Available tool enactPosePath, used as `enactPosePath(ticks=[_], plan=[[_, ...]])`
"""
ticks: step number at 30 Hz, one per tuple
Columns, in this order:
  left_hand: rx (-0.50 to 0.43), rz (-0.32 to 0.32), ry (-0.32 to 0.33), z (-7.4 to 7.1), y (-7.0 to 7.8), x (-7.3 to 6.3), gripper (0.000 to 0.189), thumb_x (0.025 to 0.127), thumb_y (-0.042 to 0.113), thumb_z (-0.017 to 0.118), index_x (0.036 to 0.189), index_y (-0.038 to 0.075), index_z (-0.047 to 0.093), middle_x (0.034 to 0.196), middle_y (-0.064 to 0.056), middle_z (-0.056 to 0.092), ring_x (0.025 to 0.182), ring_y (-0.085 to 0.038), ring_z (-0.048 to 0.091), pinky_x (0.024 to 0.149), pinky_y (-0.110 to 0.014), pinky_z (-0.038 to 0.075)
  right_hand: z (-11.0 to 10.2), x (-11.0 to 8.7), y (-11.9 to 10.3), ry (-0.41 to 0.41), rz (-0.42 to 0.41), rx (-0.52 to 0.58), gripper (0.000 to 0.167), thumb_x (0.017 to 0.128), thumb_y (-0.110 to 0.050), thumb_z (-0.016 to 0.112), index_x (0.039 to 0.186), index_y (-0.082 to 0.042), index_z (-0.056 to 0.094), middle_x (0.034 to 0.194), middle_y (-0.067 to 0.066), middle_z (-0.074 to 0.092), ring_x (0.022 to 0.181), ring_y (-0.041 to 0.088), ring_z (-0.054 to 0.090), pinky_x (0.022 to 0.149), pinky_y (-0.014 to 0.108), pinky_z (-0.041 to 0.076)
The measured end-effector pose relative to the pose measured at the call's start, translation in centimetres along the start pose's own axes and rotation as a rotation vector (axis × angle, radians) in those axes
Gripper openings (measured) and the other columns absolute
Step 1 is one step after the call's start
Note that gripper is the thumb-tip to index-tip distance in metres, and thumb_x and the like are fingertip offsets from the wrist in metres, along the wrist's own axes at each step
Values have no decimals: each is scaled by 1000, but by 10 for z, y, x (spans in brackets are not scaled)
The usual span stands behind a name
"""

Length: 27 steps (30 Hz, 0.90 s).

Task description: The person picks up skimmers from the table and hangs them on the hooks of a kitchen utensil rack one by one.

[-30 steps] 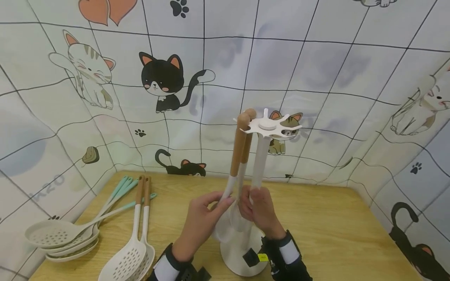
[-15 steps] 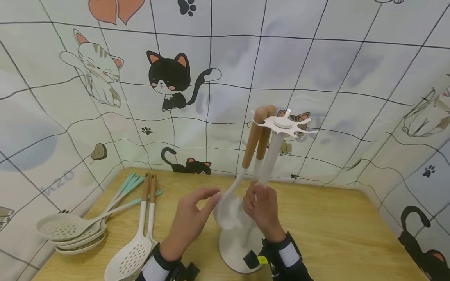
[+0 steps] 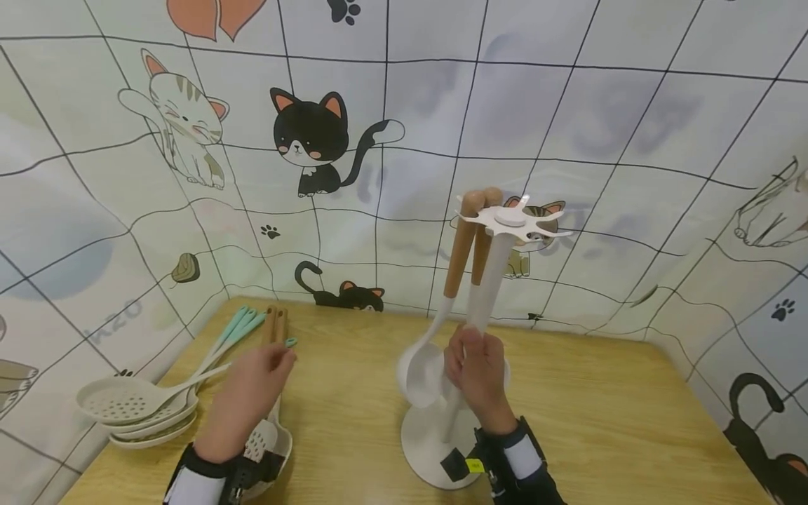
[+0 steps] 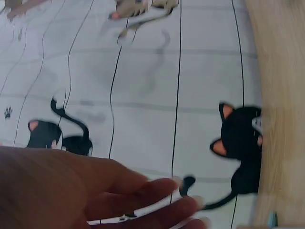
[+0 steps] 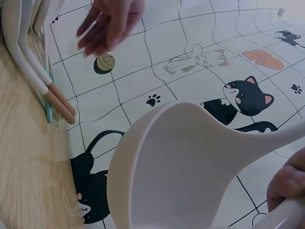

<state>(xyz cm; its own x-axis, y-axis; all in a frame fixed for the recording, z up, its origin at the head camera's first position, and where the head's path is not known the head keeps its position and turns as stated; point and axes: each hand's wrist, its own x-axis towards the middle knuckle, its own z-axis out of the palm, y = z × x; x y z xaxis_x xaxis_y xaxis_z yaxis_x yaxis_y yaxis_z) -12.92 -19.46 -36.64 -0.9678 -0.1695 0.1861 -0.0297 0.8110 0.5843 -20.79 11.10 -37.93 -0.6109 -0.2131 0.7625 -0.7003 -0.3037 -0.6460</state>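
On L of worktop [image 3: 353, 428], hovering w/ L hand [image 3: 252, 389] relaxed & empty above brown-handled spoons [image 5: 39, 85], lying lengthwise approx. toward wall [image 3: 416, 168]; well off to R, gripping stand pole [image 3: 495, 280] w/ R hand [image 3: 476, 372]. Nearer: L.

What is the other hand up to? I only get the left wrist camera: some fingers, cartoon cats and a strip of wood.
Observer: The right hand grips the pole of a white rack.
Visitor: Ooh, does anything hang on it?
Observer: Yes, two brown-handled utensils hang at its top.
Visitor: And what's on the table, over on the left?
Observer: A stack of pale, teal-handled utensils, the top one full of holes.
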Motion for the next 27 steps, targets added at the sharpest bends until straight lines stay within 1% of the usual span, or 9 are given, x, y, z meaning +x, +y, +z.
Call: enactPosePath(ticks=[2, 6, 8, 10, 12, 14, 16, 22, 27], plan=[[33, -26, -47, -7, -12, 2, 25, 102, 19, 56, 100, -1, 72, 81, -15, 68, 60, -14, 50, 55, -28, 40, 0, 0, -1, -3, -5, 1, 56, 111, -36, 37, 67, -1, 38, 50, 8, 32, 37, 17, 32, 32, 25, 28], [99, -94, -171, -16, -36, 6, 42, 104, 28, 52, 120, -9, 66, 104, -21, 72, 70, -18, 57, 60, -32, 42, 0, 0, -1, -4, 4, 0, 57, 111, -37, 37, 67, -1, 38, 50, 7, 32, 37, 17, 31, 32, 24, 28], [107, -136, -228, -17, -46, 8, 48, 105, 32, 50, 120, -11, 65, 95, -18, 70, 66, -18, 53, 58, -33, 40, 1, 0, -2, -2, 12, 3, 56, 111, -37, 38, 68, -1, 39, 50, 7, 33, 38, 18, 31, 32, 24, 28], [100, -167, -260, -16, -53, 7, 47, 105, 33, 49, 113, -9, 69, 78, -11, 62, 60, -16, 47, 54, -31, 37, 1, 0, -2, -3, 14, 13, 55, 111, -35, 38, 68, -1, 39, 50, 7, 33, 38, 18, 31, 32, 24, 27], [100, -180, -273, -14, -60, 6, 45, 105, 34, 49, 93, -4, 70, 66, -3, 52, 54, -14, 40, 52, -30, 34, 1, -1, -3, -7, 15, 20, 54, 111, -34, 37, 69, -1, 38, 51, 7, 33, 38, 18, 31, 32, 25, 27], [97, -181, -279, -12, -66, 6, 45, 105, 34, 49, 73, 5, 61, 58, 2, 38, 51, -12, 35, 50, -29, 32, 1, -1, -3, -10, 14, 23, 54, 111, -34, 36, 69, -1, 38, 50, 7, 32, 38, 18, 31, 32, 25, 27], [97, -177, -283, -9, -72, 7, 47, 105, 34, 49, 64, 12, 49, 57, 4, 35, 51, -12, 34, 50, -28, 31, 1, -1, -3, -13, 13, 25, 54, 111, -33, 36, 69, -1, 38, 50, 7, 32, 38, 18, 31, 32, 25, 27], [71, -205, -312, 1, -87, 11, 49, 104, 33, 51, 58, 16, 43, 53, 6, 33, 48, -9, 31, 48, -25, 28, 0, -1, -2, -23, 7, 27, 52, 111, -32, 37, 70, -1, 38, 51, 7, 32, 38, 18, 31, 32, 25, 27], [79, -208, -300, 9, -96, 13, 51, 103, 32, 52, 55, 17, 41, 53, 6, 33, 48, -11, 32, 48, -26, 30, 0, -1, -2, -16, 7, 25, 52, 111, -33, 38, 69, -2, 37, 51, 7, 32, 38, 18, 32, 32, 25, 27]])
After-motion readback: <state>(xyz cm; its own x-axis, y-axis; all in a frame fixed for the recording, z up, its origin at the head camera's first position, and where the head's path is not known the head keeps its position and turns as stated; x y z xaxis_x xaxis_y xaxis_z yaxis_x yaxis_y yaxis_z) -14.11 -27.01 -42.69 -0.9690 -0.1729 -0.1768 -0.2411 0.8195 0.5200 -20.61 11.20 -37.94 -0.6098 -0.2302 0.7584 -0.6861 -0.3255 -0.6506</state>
